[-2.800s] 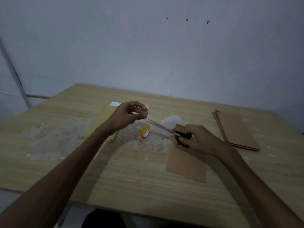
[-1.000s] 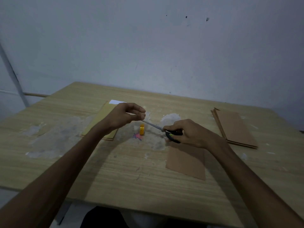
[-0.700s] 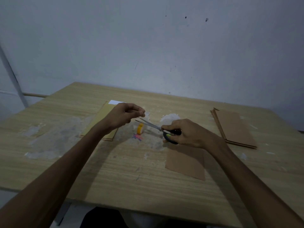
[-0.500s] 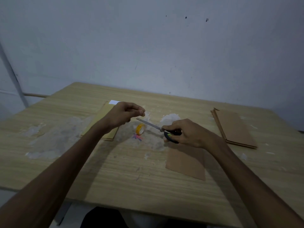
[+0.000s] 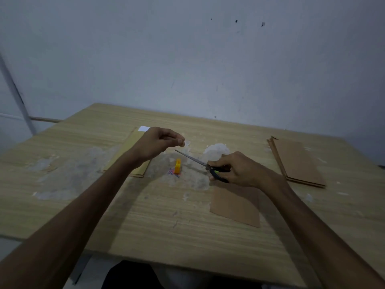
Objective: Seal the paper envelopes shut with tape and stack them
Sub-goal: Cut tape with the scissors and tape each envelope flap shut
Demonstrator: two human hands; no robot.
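Observation:
My left hand [image 5: 159, 143] is raised above the table and pinches a piece of clear tape [image 5: 187, 143] at its fingertips. Below it a small orange tape roll [image 5: 177, 166] stands on edge on the table. My right hand [image 5: 239, 170] grips black-handled scissors [image 5: 200, 162], blades pointing up-left toward the tape, tips just under my left fingers. One brown envelope [image 5: 235, 205] lies flat under my right wrist. A stack of brown envelopes [image 5: 298, 161] sits at the right. A yellowish stack [image 5: 133, 155] lies under my left forearm.
The wooden table [image 5: 145, 226] has whitish scuffed patches around the middle and left. A white slip [image 5: 144, 128] pokes out at the far end of the yellowish stack. A grey wall stands behind the table. The table's near edge runs across the bottom.
The scissor blades opened around the tape strip and have come together again. The tape roll now stands on the table, apart from the piece in my left fingers. Both hands stay nearly in place.

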